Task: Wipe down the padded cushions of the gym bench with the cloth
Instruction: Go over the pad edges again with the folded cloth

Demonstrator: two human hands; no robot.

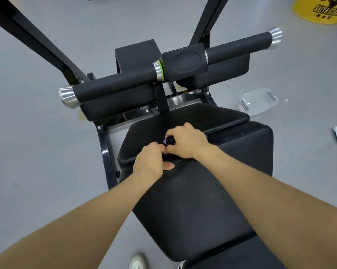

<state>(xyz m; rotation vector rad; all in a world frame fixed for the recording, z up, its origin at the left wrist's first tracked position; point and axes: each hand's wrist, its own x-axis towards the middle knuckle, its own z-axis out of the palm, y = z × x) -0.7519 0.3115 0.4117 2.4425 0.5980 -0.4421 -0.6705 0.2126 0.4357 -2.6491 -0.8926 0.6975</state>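
On a grey gym floor (pixel 37 152) the black bench cushions (pixel 183 200) fill the foreground, both hands meeting at their seam, right hand (pixel 187 141) curled around a small black-and-purple object (pixel 168 141), left hand (pixel 151 161) curled beside it, its hold unclear, near a yellow "SAIYASTAR" mat (pixel 321 9).

"SAIYASTAR" in black letters on the yellow floor sticker (pixel 323 8), far right corner.

Two hands (pixel 169 150), two foam rollers (pixel 115 85), one clear container (pixel 259 101), one yellow sign (pixel 319 8).
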